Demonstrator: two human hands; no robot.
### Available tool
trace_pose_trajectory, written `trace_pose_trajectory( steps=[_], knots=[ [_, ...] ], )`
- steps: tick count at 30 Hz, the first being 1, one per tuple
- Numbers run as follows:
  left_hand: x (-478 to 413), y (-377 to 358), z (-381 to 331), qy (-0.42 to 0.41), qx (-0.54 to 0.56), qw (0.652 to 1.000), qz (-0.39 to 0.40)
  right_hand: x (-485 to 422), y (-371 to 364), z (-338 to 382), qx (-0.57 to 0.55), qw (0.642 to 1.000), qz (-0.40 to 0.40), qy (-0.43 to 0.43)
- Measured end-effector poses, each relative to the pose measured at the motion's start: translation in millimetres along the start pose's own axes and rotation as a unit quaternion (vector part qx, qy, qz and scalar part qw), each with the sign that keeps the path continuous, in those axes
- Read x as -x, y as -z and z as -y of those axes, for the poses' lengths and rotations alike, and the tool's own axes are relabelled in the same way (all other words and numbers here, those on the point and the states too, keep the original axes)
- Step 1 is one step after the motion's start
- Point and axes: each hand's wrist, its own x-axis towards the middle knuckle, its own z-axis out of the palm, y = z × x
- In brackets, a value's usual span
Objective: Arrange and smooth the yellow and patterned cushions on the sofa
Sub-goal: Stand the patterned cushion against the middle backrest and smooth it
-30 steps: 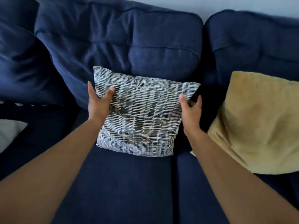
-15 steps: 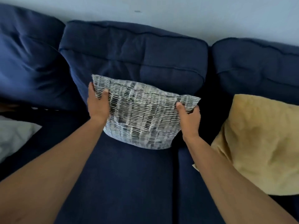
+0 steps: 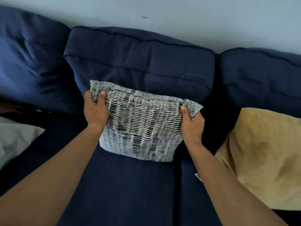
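Observation:
The patterned cushion (image 3: 141,121), white with dark dashes, stands on the navy sofa seat (image 3: 123,190) and leans toward the middle back cushion (image 3: 140,62). My left hand (image 3: 95,110) pinches its upper left corner, thumb on the front. My right hand (image 3: 192,123) grips its upper right corner, the fabric bunched between thumb and fingers. The yellow cushion (image 3: 263,157) leans at the right, apart from both hands, partly behind my right forearm and cut off by the frame edge.
A pale grey cushion (image 3: 14,139) lies on the seat at the far left. Navy back cushions stand at the left (image 3: 31,57) and right (image 3: 263,74). A light wall (image 3: 162,17) rises behind the sofa.
Both hands have slid up from the cushion's sides to its top corners and closed on them. The cushion now stands more upright, its top bunched. The view has tilted up.

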Motion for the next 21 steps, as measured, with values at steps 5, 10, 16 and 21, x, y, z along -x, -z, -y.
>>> trace_pose_trajectory(
  steps=[5, 10, 16, 21],
  knots=[
    [-16, -2, 9, 0.064, 0.064, 0.995, 0.052, 6, -7, -13, -0.032, 0.998, -0.018, -0.054],
    [-25, -2, 1, -0.020, 0.026, 0.999, 0.029, 12, -4, -9, -0.056, 0.994, -0.073, -0.052],
    [-19, -2, -8, -0.061, -0.093, 0.992, 0.067, 10, -9, -11, 0.048, 0.992, -0.105, -0.054],
    [-39, 9, -8, -0.046, -0.105, 0.993, 0.010, -10, 8, 0, 0.150, 0.976, -0.160, 0.019]
  ],
)
